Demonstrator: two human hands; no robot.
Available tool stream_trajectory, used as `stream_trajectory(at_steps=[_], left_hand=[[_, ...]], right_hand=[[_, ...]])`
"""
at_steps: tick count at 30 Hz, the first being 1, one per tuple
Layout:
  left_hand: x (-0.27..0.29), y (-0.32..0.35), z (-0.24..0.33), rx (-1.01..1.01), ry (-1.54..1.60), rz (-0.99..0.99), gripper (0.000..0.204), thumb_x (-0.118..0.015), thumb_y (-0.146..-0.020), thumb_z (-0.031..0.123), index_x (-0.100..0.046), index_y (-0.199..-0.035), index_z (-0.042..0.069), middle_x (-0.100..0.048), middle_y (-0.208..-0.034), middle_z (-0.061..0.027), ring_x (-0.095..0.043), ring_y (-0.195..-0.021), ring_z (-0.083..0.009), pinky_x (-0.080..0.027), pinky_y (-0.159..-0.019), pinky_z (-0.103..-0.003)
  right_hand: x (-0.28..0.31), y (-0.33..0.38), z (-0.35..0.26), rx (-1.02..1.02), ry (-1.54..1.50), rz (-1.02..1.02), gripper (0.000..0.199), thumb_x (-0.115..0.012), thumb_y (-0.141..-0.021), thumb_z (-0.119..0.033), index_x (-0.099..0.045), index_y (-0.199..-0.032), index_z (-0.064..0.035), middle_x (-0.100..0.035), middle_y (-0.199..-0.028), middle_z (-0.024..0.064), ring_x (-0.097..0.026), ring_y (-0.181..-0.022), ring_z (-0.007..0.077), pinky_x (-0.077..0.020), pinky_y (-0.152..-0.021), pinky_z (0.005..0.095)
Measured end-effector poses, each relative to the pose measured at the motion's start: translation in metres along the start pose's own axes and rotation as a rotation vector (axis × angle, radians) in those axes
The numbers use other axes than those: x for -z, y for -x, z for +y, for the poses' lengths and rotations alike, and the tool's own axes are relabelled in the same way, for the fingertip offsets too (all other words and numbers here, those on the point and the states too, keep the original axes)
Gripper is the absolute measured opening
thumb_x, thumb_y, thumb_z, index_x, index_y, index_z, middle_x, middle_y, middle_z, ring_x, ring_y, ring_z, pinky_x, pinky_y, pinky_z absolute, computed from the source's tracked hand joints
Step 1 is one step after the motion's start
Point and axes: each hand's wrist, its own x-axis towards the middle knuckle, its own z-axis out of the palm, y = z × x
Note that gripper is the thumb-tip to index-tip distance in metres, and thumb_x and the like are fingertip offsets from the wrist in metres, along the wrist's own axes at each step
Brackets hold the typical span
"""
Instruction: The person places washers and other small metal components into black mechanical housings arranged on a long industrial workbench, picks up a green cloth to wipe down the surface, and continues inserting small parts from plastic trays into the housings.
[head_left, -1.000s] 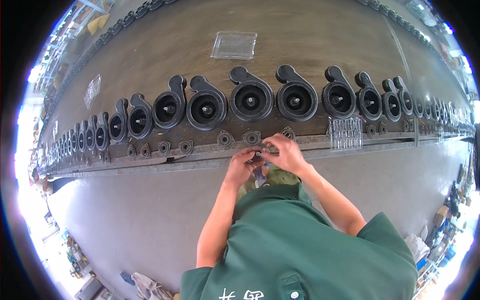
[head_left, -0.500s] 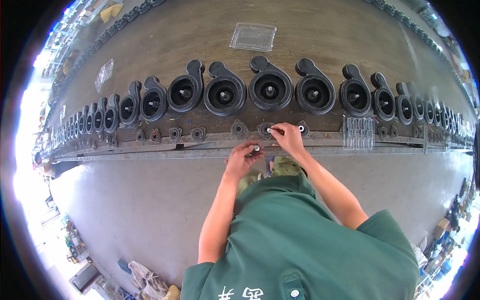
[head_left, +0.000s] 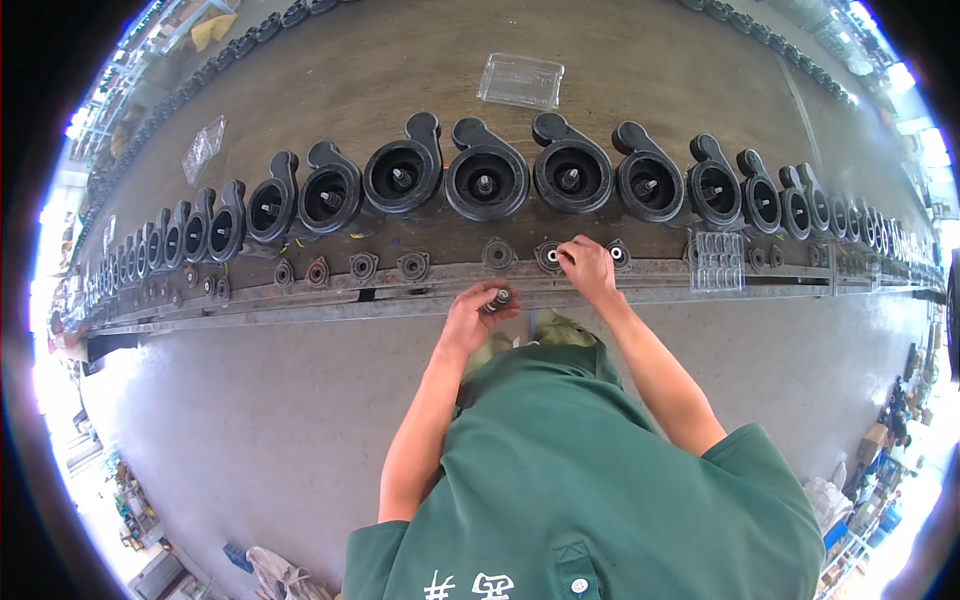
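Observation:
My left hand (head_left: 474, 318) is closed around a small dark cylindrical stack of rings (head_left: 497, 299) with a pale top, just in front of the bench edge. My right hand (head_left: 589, 268) pinches a small white ring (head_left: 554, 256) at the middle of a dark round flanged plate (head_left: 546, 252). Right of that hand, another flanged plate (head_left: 619, 253) has a white ring in its centre. To the left, a flanged plate (head_left: 499, 254) shows a dark centre with no white ring. The right fingertips partly cover the ring they touch.
Behind the plates stands a long row of black snail-shaped housings (head_left: 487, 182) with shafts inside. More flanged plates (head_left: 413, 266) lie leftward along the metal bench edge (head_left: 440, 294). A clear compartment tray (head_left: 717, 262) sits at right; a clear plastic lid (head_left: 521, 81) lies farther back.
My right hand has brought the white ring down onto the flanged plate's centre. My left hand still holds its stack, now tilted more sideways. The whole view has shifted slightly.

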Motion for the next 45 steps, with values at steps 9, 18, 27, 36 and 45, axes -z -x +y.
stream_trajectory(at_steps=[9,18,27,36,45], left_hand=[[0.002,0.010,0.012,-0.056,-0.003,-0.023,0.036,-0.046,-0.104,0.015,-0.061,-0.123,-0.011,-0.070,-0.114,-0.0210,-0.071,-0.100,-0.0314,-0.061,-0.088,-0.043],[0.022,0.012,0.018,-0.019,-0.007,0.001,0.034,-0.047,-0.102,0.010,-0.060,-0.124,-0.012,-0.070,-0.113,-0.0231,-0.071,-0.100,-0.0338,-0.061,-0.089,-0.044],[0.032,0.021,0.021,-0.071,0.041,0.028,0.035,-0.051,-0.102,0.013,-0.061,-0.123,-0.012,-0.070,-0.112,-0.0230,-0.071,-0.099,-0.0341,-0.061,-0.089,-0.044],[0.044,0.030,0.027,-0.115,0.093,0.045,0.038,-0.049,-0.105,0.019,-0.060,-0.126,-0.011,-0.070,-0.112,-0.0224,-0.071,-0.098,-0.0345,-0.061,-0.089,-0.044],[0.056,0.057,0.052,-0.189,0.130,-0.013,0.034,-0.046,-0.104,0.013,-0.058,-0.125,-0.011,-0.067,-0.117,-0.0205,-0.069,-0.103,-0.0289,-0.061,-0.090,-0.043]], right_hand=[[0.023,0.013,-0.127,0.237,-0.237,-0.245,0.031,-0.081,-0.080,-0.023,-0.074,-0.107,-0.0118,-0.069,-0.099,0.0069,-0.070,-0.086,0.0310,-0.0573,-0.072,0.0409],[-0.019,-0.002,-0.105,0.019,-0.369,-0.157,0.014,-0.075,-0.087,-0.016,-0.075,-0.094,-0.0043,-0.072,-0.086,0.0132,-0.072,-0.072,0.0265,-0.0557,-0.066,0.0363],[-0.063,-0.043,-0.061,-0.217,-0.195,-0.241,0.022,-0.079,-0.081,-0.027,-0.077,-0.092,-0.0081,-0.076,-0.082,0.0108,-0.074,-0.077,0.0257,-0.0567,-0.072,0.0366],[-0.058,-0.043,-0.082,-0.018,-0.062,-0.172,0.021,-0.078,-0.082,-0.026,-0.076,-0.094,-0.0091,-0.074,-0.090,0.0092,-0.073,-0.079,0.0271,-0.0570,-0.072,0.0403],[-0.036,-0.026,-0.194,0.436,-0.195,-0.535,0.032,-0.082,-0.078,-0.020,-0.075,-0.107,-0.0102,-0.070,-0.104,0.0073,-0.071,-0.092,0.0271,-0.0575,-0.077,0.0375]])
